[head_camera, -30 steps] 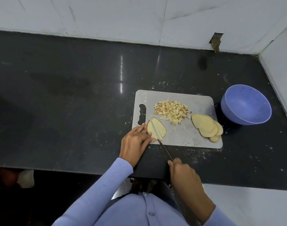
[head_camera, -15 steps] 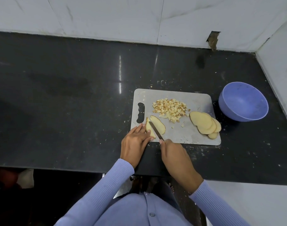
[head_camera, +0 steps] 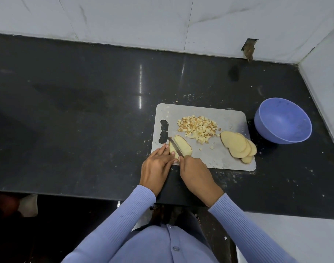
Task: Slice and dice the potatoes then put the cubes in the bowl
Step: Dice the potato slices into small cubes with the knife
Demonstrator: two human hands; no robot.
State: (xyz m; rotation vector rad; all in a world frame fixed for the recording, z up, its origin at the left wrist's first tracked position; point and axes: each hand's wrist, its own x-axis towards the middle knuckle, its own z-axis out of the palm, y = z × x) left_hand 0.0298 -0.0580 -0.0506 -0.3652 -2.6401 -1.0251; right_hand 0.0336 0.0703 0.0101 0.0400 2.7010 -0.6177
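Pale potato slice [head_camera: 183, 147] under flat left hand [head_camera: 156, 166], long axis away-left; right hand [head_camera: 195, 174] apparently gripping knife [head_camera: 175, 147].

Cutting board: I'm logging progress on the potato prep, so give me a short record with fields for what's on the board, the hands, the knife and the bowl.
board: grey cutting board on a black counter
cubes: pile of potato cubes at the board's middle
uncut slices: stack at the board's right end
slice being cut, near the handle slot
left hand: fingertips press the slice
right hand: grips the knife, blade across the slice
bowl: blue bowl right of the board, no cubes in it
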